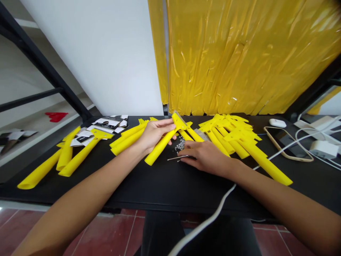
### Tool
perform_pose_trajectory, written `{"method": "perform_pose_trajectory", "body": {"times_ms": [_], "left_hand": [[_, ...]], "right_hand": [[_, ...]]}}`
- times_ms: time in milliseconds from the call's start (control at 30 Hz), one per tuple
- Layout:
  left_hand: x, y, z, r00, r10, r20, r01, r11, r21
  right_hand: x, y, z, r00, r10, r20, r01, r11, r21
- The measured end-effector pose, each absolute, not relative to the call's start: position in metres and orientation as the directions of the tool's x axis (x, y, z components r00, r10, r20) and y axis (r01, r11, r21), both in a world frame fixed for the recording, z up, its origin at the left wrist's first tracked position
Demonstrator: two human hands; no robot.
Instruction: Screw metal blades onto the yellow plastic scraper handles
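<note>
My left hand (pixel 156 133) is closed around the head end of a yellow plastic scraper (pixel 162 145), its hollow handle slanting down toward me. A greyish strip runs along the scraper's top edge. My right hand (pixel 201 154) rests low over the black table, fingers closed on a thin metal rod (pixel 176 157), perhaps a hex key. Right by its fingertips lies a small heap of silvery screws (pixel 180 145). Behind the screws are more yellow scrapers (pixel 195 134), and a clear flat piece (pixel 204 135) shows partly beyond my right hand.
Yellow scrapers pile up at right (pixel 231 131) and lie at left (pixel 82 153) beside printed cardboard pieces (pixel 106 124). A phone (pixel 287 142), white earbud case (pixel 277 123) and charger (pixel 323 149) occupy the right end. A white cable (pixel 221 204) crosses the table's front edge (pixel 160 206).
</note>
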State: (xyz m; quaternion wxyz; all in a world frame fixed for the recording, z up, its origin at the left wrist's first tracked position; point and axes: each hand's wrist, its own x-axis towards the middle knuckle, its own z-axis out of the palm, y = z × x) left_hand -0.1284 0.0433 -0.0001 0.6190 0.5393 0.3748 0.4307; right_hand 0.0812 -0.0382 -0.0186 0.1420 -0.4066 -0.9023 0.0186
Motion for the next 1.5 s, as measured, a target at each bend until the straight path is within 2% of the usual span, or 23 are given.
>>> {"method": "perform_pose_trajectory", "body": {"times_ms": [167,300,367,433,500,567,667,733,900,967,1133,1500], "left_hand": [[-0.129,0.044,0.000,0.348,0.937,0.012,-0.144,0.041,0.989],[-0.129,0.045,0.000,0.356,0.934,-0.017,-0.134,0.069,0.989],[-0.130,0.045,0.001,0.379,0.924,-0.054,-0.134,0.112,0.985],[-0.130,0.044,0.002,0.419,0.902,-0.101,-0.143,0.176,0.974],[-0.128,0.041,0.001,0.474,0.869,-0.142,-0.151,0.240,0.959],[-0.125,0.036,0.001,0.527,0.834,-0.162,-0.152,0.280,0.948],[-0.119,0.025,0.001,0.565,0.809,-0.162,-0.138,0.286,0.948],[-0.116,0.017,0.002,0.564,0.811,-0.154,-0.130,0.271,0.954],[-0.110,0.001,0.008,0.592,0.795,-0.134,-0.114,0.247,0.962],[-0.109,-0.002,0.009,0.600,0.788,-0.134,-0.112,0.249,0.962],[-0.109,-0.003,0.009,0.571,0.809,-0.141,-0.123,0.254,0.959],[-0.110,-0.002,0.008,0.622,0.764,-0.168,-0.120,0.305,0.945]], "right_hand": [[0.078,-0.041,-0.014,-0.730,0.650,0.211,0.635,0.759,-0.142],[0.076,-0.041,-0.015,-0.750,0.643,0.156,0.633,0.766,-0.114],[0.077,-0.041,-0.015,-0.756,0.629,0.178,0.613,0.777,-0.142],[0.081,-0.041,-0.012,-0.733,0.622,0.275,0.574,0.783,-0.240],[0.088,-0.041,-0.007,-0.619,0.659,0.427,0.531,0.752,-0.391],[0.095,-0.040,0.000,-0.401,0.744,0.535,0.513,0.666,-0.541],[0.103,-0.038,0.005,-0.097,0.848,0.521,0.499,0.494,-0.712],[0.104,-0.036,0.005,-0.023,0.869,0.495,0.474,0.445,-0.760],[0.098,-0.033,0.001,-0.117,0.767,0.631,0.453,0.607,-0.653],[0.096,-0.033,0.000,-0.113,0.750,0.652,0.463,0.620,-0.633],[0.098,-0.033,-0.003,-0.126,0.774,0.621,0.480,0.595,-0.644],[0.096,-0.032,-0.007,-0.109,0.780,0.617,0.348,0.611,-0.711]]}}
